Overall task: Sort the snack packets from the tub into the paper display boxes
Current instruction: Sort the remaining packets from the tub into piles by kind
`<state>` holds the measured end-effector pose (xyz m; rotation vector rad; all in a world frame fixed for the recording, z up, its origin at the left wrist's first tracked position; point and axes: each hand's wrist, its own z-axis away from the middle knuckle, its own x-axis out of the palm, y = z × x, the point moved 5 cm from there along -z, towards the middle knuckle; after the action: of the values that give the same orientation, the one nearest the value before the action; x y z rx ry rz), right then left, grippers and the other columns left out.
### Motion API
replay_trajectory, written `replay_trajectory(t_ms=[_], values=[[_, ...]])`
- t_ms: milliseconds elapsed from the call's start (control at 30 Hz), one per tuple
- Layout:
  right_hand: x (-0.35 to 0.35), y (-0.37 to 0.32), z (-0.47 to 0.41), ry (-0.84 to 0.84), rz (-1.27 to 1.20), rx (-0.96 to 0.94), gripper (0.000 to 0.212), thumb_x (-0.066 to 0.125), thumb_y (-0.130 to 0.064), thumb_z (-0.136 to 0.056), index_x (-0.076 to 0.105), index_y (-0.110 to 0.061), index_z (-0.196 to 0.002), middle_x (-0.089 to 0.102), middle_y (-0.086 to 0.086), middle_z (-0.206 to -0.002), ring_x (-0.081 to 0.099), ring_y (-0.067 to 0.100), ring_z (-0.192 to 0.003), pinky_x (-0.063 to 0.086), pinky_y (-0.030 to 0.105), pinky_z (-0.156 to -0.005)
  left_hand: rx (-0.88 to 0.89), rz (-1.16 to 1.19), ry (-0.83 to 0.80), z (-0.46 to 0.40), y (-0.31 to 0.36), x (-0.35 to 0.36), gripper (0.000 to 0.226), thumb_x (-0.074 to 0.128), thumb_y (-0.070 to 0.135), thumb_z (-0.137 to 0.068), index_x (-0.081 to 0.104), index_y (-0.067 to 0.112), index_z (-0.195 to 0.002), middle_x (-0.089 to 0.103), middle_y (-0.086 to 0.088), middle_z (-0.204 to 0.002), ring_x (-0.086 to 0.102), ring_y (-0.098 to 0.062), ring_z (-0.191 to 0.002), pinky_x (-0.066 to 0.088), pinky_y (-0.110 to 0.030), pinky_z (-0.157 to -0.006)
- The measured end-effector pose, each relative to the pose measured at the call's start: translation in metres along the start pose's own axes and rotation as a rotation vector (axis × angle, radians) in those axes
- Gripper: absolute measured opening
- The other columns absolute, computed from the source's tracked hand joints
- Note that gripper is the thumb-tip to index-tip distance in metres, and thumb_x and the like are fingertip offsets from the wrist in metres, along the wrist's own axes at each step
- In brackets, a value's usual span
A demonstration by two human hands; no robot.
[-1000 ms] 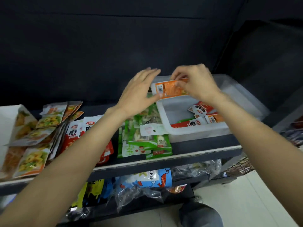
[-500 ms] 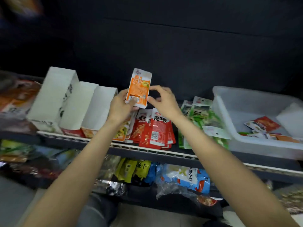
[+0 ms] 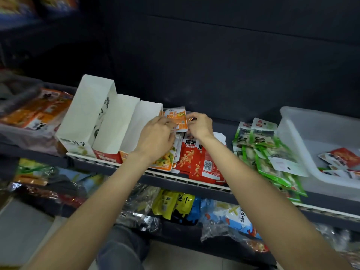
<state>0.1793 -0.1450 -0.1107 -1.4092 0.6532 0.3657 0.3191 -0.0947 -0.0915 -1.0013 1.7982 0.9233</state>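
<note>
while both hands, left hand (image 3: 155,137) and right hand (image 3: 200,126), pinch orange packet (image 3: 176,118), step is putting away; next, slide into matching row beside paper boxes (image 3: 134,125).

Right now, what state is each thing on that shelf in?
Orange packet: upright, pinched by both hands.
Left hand: gripping the packet.
Right hand: pinching the packet's edge.
Paper boxes: standing, tops open.
Tub: open, few packets left.
Red packets: leaning in a row.
Green packets: piled loosely.

Paper boxes (image 3: 109,121) wall left; tub (image 3: 311,133) blocks right.
</note>
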Motion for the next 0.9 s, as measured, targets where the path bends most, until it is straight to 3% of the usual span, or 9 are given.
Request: replay_trajectory(t_ms=[100, 233, 333, 400, 500, 600, 733, 900], values=[[0.008, 0.002, 0.005, -0.124, 0.094, -0.046, 0.039, 0.050, 0.006, -0.084, 0.073, -0.016, -0.105, 0.069, 0.013, -0.108, 0.066, 0.026, -0.094, 0.055, 0.033, -0.086, 0.000, -0.080, -0.012, 0.003, -0.005, 0.006, 0.034, 0.047, 0.030, -0.094, 0.061, 0.016, -0.122, 0.060, -0.005, -0.126, 0.049, -0.022, -0.121, 0.026, -0.039, -0.112], [0.013, -0.001, 0.021, -0.190, 0.132, -0.142, 0.036, 0.050, 0.001, -0.088, 0.071, -0.017, -0.111, 0.066, 0.011, -0.095, 0.056, 0.018, -0.084, 0.051, 0.036, -0.094, 0.017, -0.059, 0.000, 0.006, -0.008, 0.004, 0.035, 0.044, 0.032, -0.096, 0.059, 0.017, -0.124, 0.062, -0.005, -0.124, 0.051, -0.022, -0.119, 0.031, -0.038, -0.109], [0.007, -0.006, 0.027, -0.170, 0.162, -0.218, 0.033, 0.048, -0.005, -0.094, 0.066, -0.017, -0.119, 0.062, 0.010, -0.125, 0.057, 0.023, -0.114, 0.043, 0.032, -0.101, 0.031, -0.027, 0.027, 0.008, -0.004, -0.002, 0.034, 0.044, 0.031, -0.097, 0.060, 0.019, -0.124, 0.064, -0.005, -0.122, 0.053, -0.022, -0.116, 0.033, -0.038, -0.107], [0.002, -0.011, 0.031, -0.187, 0.138, -0.266, 0.030, 0.052, -0.009, -0.094, 0.065, -0.014, -0.120, 0.060, 0.007, -0.128, 0.051, 0.021, -0.121, 0.038, 0.028, -0.101, 0.052, -0.012, 0.074, 0.009, 0.003, -0.009, 0.032, 0.045, 0.029, -0.098, 0.062, 0.018, -0.122, 0.066, -0.006, -0.118, 0.057, -0.024, -0.112, 0.036, -0.038, -0.103], [-0.013, -0.013, 0.040, -0.165, 0.013, -0.293, 0.026, 0.055, -0.009, -0.092, 0.067, -0.013, -0.115, 0.061, 0.004, -0.116, 0.053, 0.011, -0.101, 0.038, 0.018, -0.088, 0.084, 0.081, 0.225, 0.011, 0.021, -0.027, 0.027, 0.050, 0.023, -0.095, 0.064, 0.017, -0.117, 0.071, -0.007, -0.104, 0.064, -0.026, -0.097, 0.046, -0.037, -0.089], [-0.050, -0.007, 0.054, -0.104, -0.061, -0.368, 0.023, 0.057, -0.005, -0.091, 0.070, -0.015, -0.108, 0.059, -0.004, -0.099, 0.054, 0.004, -0.088, 0.040, 0.008, -0.076, 0.112, 0.209, 0.319, 0.008, 0.054, -0.045, 0.028, 0.044, 0.030, -0.095, 0.065, 0.021, -0.111, 0.072, -0.002, -0.090, 0.065, -0.019, -0.083, 0.046, -0.028, -0.072], [-0.135, 0.027, 0.077, 0.006, 0.035, -0.441, 0.020, 0.059, -0.009, -0.090, 0.072, -0.020, -0.099, 0.071, -0.005, -0.097, 0.065, 0.010, -0.091, 0.050, 0.028, -0.085, 0.167, 0.437, 0.285, -0.008, 0.119, -0.045, 0.023, 0.043, 0.037, -0.090, 0.061, 0.023, -0.090, 0.059, 0.015, -0.064, 0.056, -0.005, -0.061, 0.041, -0.025, -0.056], [-0.258, 0.097, 0.082, 0.203, 0.382, -0.341, 0.021, 0.057, -0.011, -0.088, 0.073, -0.021, -0.096, 0.074, 0.000, -0.091, 0.067, 0.021, -0.083, 0.052, 0.039, -0.080, 0.277, 0.688, 0.055, -0.050, 0.223, -0.005, 0.008, 0.056, 0.033, -0.085, 0.056, 0.025, -0.083, 0.059, 0.017, -0.066, 0.055, -0.001, -0.062, 0.046, -0.026, -0.063]])
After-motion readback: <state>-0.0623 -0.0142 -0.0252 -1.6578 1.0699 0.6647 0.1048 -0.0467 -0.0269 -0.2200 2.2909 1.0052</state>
